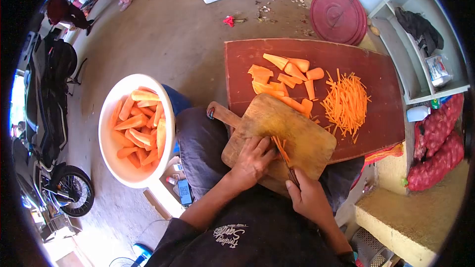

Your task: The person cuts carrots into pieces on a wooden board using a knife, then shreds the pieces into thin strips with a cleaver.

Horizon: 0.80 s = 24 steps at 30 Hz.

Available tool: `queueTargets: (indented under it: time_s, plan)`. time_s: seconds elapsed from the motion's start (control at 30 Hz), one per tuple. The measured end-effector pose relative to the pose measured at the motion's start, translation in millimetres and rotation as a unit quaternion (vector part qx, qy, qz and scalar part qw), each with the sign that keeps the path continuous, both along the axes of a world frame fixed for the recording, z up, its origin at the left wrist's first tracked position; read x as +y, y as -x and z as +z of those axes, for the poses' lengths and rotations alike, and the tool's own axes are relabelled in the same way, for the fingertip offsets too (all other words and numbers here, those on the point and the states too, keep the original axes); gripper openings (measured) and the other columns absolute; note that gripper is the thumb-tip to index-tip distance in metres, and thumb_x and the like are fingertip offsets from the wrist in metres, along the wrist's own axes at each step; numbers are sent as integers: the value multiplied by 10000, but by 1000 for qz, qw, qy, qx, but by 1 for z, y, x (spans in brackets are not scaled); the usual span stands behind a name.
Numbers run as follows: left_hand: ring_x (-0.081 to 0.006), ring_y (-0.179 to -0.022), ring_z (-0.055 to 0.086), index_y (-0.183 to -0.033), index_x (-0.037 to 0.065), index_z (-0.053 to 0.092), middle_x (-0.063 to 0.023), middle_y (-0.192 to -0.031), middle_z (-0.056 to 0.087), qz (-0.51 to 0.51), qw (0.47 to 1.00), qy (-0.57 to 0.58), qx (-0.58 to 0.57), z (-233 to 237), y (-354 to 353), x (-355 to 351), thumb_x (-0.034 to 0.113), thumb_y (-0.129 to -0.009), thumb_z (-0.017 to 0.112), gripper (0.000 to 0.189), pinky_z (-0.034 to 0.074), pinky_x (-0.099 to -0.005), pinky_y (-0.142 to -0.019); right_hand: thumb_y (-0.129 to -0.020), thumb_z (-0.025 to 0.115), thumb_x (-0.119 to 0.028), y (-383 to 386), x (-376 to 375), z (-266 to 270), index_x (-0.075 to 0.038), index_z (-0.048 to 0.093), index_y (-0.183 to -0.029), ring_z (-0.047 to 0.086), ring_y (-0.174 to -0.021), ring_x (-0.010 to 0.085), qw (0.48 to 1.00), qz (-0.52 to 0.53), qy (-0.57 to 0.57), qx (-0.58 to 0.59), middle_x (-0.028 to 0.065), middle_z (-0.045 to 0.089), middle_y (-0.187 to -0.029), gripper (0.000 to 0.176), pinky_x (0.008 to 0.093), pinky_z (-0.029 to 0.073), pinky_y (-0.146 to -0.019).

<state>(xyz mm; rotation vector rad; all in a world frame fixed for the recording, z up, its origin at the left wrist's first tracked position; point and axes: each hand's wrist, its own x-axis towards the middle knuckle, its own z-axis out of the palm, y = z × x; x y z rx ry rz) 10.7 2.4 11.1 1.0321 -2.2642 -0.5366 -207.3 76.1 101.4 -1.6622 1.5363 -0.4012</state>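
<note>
Wooden paddle-shaped chopping board (309, 141) on the lap: left hand (252, 162) is pressing bunched fingertips onto thin orange carrot slices (280, 144), running lengthwise away from the body; right hand (309, 199), nearer, is clenching a slim dark knife (286, 162) just beside them

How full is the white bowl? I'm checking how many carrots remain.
Partly full: peeled carrots pile in the white bowl, bare inner wall showing around them.
</note>
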Motion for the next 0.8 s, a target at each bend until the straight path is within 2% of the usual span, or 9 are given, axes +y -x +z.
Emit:
queueTargets:
  time_s: [0.17, 0.27, 0.37, 0.47, 0.57, 0.67, 0.77, 0.8]
  plan:
    - [-403, -1189, 610, -1185, 50, 762, -200, -1303, 625, 0, 1000, 20, 7, -7, -1, 1, 82, -704, 775, 482, 517, -521, -1022, -1095, 610, -255, -6, -17, -10, 52, 570, -1394, 711, -970, 555, 1000, 5, 4, 16, 356, 724, -1015, 431, 603, 561, -843]
    - [-408, -1202, 609, -1181, 48, 767, -216, -1305, 623, 5, 1000, 27, 12, -9, -1, 2, 77, -706, 770, 476, 518, -515, -1014, -1071, 645, -188, -8, -8, -5, 61, 619, -1324, 695, -925, 539, 1000, -22, 8, 2, 331, 696, -948, 357, 526, 554, -799]
    - [-396, -1197, 612, -1157, 54, 778, -207, -1297, 628, 22, 999, 31, 2, -8, 0, 4, 62, -708, 764, 449, 518, -503, -1007, -1073, 642, -191, -2, 6, 0, 62, 616, -1352, 690, -906, 544, 1000, -17, 21, -10, 325, 696, -919, 378, 525, 556, -790]
    - [-445, -1190, 616, -1117, 11, 742, -237, -1302, 632, -1, 999, 22, 25, -5, -3, 2, 42, -716, 746, 402, 526, -510, -994, -1095, 611, -239, -9, -10, -12, 46, 603, -1334, 699, -976, 565, 1000, -18, 21, 5, 351, 715, -1018, 373, 603, 551, -836]
    - [-369, -1169, 622, -1136, 54, 777, -174, -1272, 639, 24, 999, 24, 28, -2, 2, 4, 21, -709, 746, 429, 520, -483, -984, -1077, 635, -167, -9, -20, -25, 27, 622, -1351, 694, -885, 526, 994, -7, 102, -24, 294, 696, -933, 336, 509, 559, -776]
    - [-366, -1131, 621, -1133, 62, 777, -146, -1210, 635, 31, 999, 30, 32, -8, 3, 2, 5, -713, 739, 426, 522, -474, -968, -1088, 629, -203, -2, -6, 6, 21, 616, -1360, 698, -908, 527, 999, -26, -12, -28, 295, 699, -940, 353, 518, 555, -782]
    - [-363, -1127, 623, -1144, 48, 770, -145, -1205, 639, 28, 998, 33, 42, -9, 2, 3, 8, -704, 737, 443, 526, -473, -967, -1089, 626, -217, -7, 1, -7, 24, 619, -1328, 693, -891, 531, 997, -27, 70, -33, 290, 691, -902, 339, 521, 549, -766]
    - [-362, -1129, 625, -1148, 40, 766, -148, -1209, 641, 21, 998, 34, 43, -8, 2, 4, 10, -699, 736, 451, 527, -474, -967, -1086, 629, -210, -10, -2, -10, 24, 620, -1313, 693, -895, 528, 998, -25, 57, -20, 290, 690, -905, 326, 522, 549, -767]
